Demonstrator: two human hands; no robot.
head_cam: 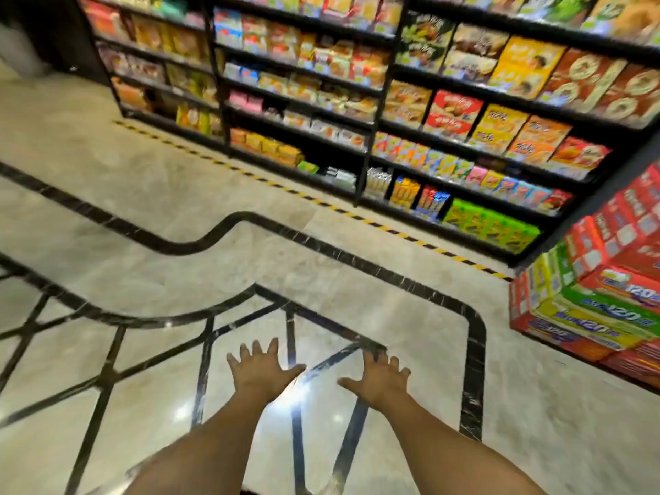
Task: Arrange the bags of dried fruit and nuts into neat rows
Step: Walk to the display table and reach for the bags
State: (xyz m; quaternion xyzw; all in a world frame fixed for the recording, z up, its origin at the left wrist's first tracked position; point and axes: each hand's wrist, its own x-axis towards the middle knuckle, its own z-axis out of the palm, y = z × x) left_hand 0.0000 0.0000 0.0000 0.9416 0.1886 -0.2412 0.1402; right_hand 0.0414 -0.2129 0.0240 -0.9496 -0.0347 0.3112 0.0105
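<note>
Reaching forward palms down, the left hand (262,369) and right hand (378,376) hang empty, fingers spread, over the marble floor (178,194); packaged goods fill the black shelves (384,98) well ahead, too blurred to pick out nut bags

Blur everywhere, and very little print can be made out. On the stacked cartons (603,316) at the right, "120" is read in large white figures on the blue bands of the green, yellow and red boxes. On the boxes along the black shelves (393,112), lettering is seen but cannot be read.
</note>
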